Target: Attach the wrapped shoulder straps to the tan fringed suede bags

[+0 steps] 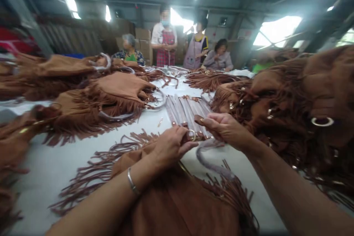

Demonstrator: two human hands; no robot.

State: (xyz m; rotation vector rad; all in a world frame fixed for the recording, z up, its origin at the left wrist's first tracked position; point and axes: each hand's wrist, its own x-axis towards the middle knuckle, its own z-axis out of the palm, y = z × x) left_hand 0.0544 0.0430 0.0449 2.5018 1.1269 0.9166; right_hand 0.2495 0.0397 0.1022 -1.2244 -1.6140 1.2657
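Note:
A brown fringed bag lies in front of me on the white table. My left hand is closed at its top edge, the fingers on a gold ring. To the right, my right hand pinches the brown tab end of a strap, a little apart from the ring. A plastic-wrapped handle curves from below my right hand down to the bag's right side. Just beyond both hands lies a row of wrapped handles with brown ends.
Fringed brown bags lie along the left. A tall heap of brown bags rises at the right. Brown fringe strips lie farther back on the white tabletop. Several people, one in a checked apron, are across the table.

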